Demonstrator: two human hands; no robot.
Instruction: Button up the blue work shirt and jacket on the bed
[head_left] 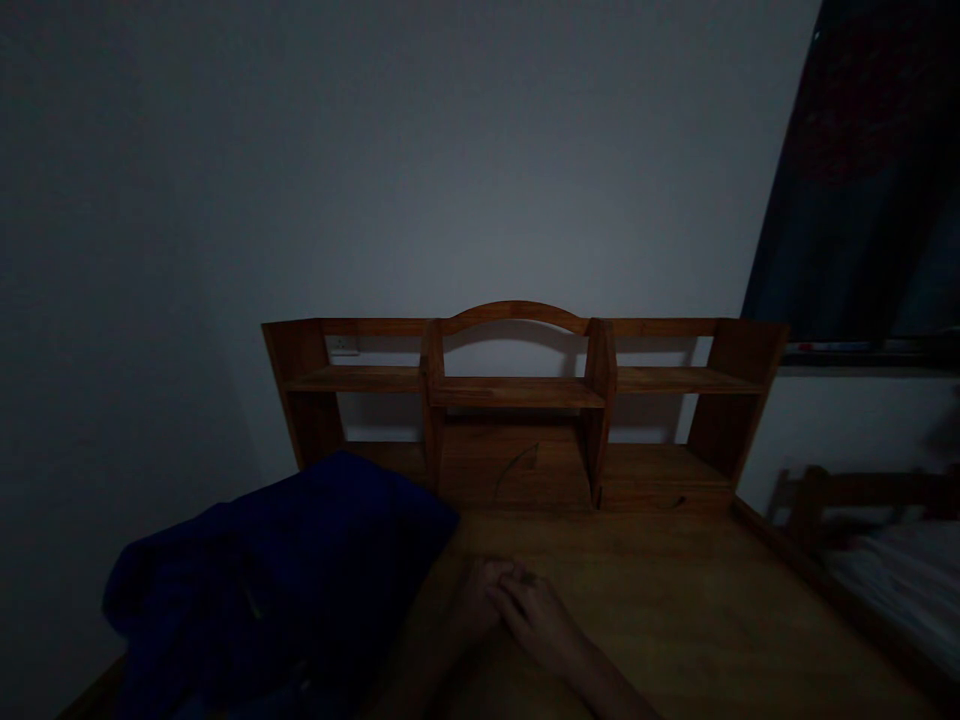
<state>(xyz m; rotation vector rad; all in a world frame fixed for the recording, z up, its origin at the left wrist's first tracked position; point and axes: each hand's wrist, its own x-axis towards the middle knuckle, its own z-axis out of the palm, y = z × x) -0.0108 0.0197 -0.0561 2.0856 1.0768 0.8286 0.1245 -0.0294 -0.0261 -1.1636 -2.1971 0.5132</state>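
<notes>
In the dim head view, my left hand (pixel 480 590) and my right hand (pixel 534 612) rest together over the wooden desk top (pixel 675 610). Their fingers are curled and pressed against each other, with the right hand's fingers partly over the left's. No object shows in either hand, and the darkness blurs the finger detail. Left of my hands lies a dark blue bundle of cloth (pixel 300 560), possibly a bag or a garment, close to my left forearm but apart from the hand.
A wooden shelf unit (pixel 517 392) with several compartments stands along the desk's back edge, against a pale wall (pixel 480 180). A socket (pixel 343 346) shows behind its left part. At right are a dark curtain (pixel 870 180) and a wooden frame with pale bedding (pixel 911 570).
</notes>
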